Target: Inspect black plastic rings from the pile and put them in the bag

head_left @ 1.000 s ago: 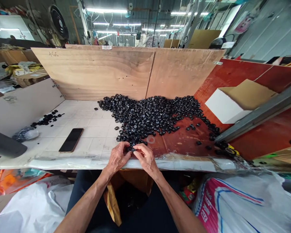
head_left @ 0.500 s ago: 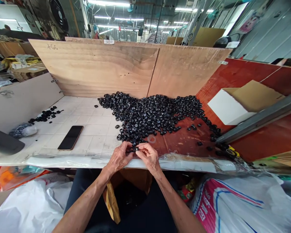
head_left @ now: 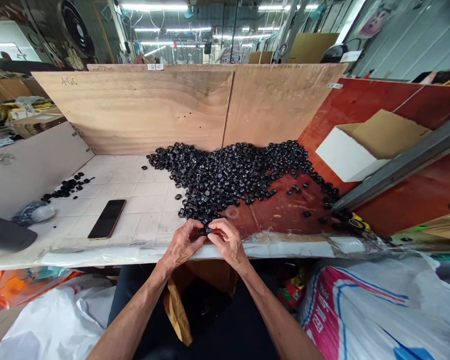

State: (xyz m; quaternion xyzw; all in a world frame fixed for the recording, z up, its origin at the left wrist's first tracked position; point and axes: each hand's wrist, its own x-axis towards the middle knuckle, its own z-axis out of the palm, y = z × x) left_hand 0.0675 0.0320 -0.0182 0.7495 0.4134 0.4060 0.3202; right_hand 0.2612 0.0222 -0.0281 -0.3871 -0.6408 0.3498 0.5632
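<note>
A big heap of small black ring-shaped parts (head_left: 232,175) lies on the bench against the plywood back wall. At the bench's near edge my left hand (head_left: 182,245) and my right hand (head_left: 227,242) meet, fingertips pinched together on one small black part (head_left: 207,231) taken from the heap's near end. Both hands are closed around it. A clear ring (head_left: 232,212) lies on the red board just beyond my right hand.
A black phone (head_left: 107,219) lies on the white tiled part of the bench (head_left: 135,200), left of my hands. A small pile of black parts (head_left: 65,186) and a plastic bag (head_left: 33,212) sit far left. A white-and-brown box (head_left: 360,145) stands right. Sacks (head_left: 378,310) lie below the bench.
My hands have stayed together at the bench edge, fingers working the small part slightly. The view has shifted a little.
</note>
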